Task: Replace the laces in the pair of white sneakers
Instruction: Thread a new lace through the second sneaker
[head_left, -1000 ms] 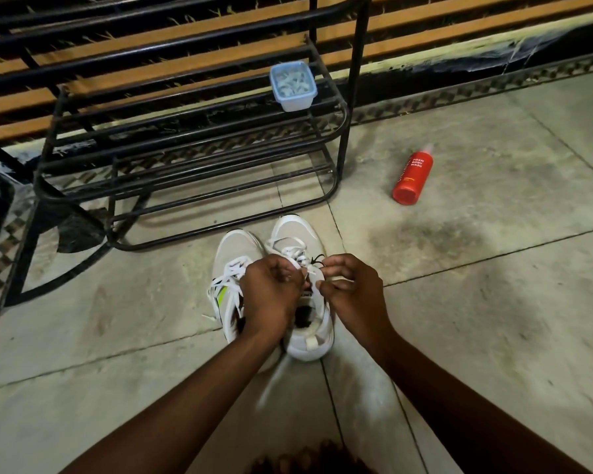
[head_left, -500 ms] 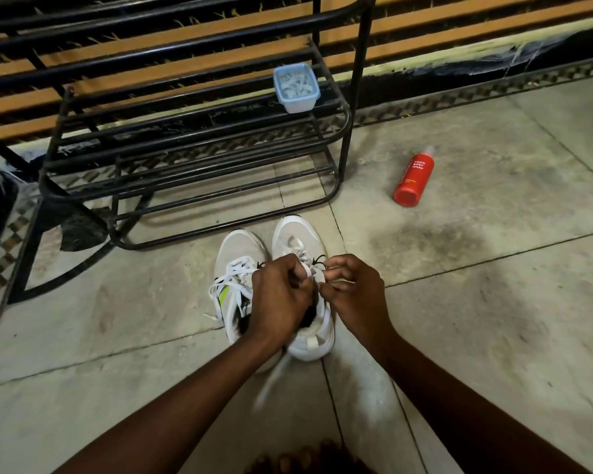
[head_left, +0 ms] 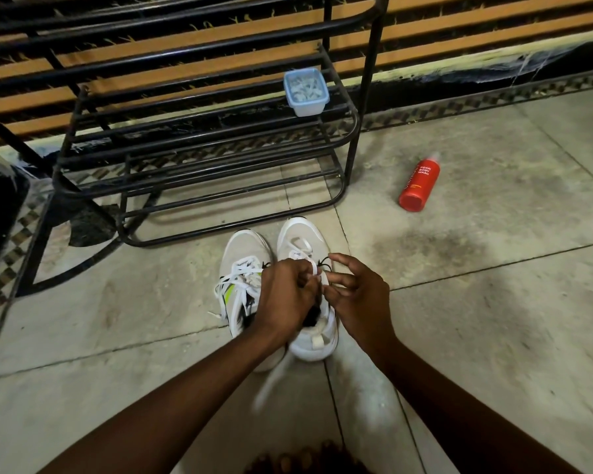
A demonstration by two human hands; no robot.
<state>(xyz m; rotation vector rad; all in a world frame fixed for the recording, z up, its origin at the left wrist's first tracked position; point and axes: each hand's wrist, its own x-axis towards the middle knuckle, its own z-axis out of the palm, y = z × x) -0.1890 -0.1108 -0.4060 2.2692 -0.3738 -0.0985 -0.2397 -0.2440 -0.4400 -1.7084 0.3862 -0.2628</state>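
pair of sneakers (head_left: 242,248) on the floor under my hands | my left hand (head_left: 285,297) grips the lace (head_left: 313,267) | my right hand (head_left: 358,297) touches it (pinching? cannot tell)

Two bare forearms, left forearm (head_left: 185,398) and right forearm (head_left: 459,405), uncovered the whole way from the lower frame edge to the wrists beside the white sneakers (head_left: 243,246). Slim, smooth in outline, narrowing toward the wrists. Bare left hand (head_left: 288,295) and bare right hand (head_left: 356,299) over the sneakers, knuckles and finger creases plainly visible. Below the sneakers, between the forearms at the bottom edge, a dark curled texture (head_left: 298,460), hair or fabric, unclear which
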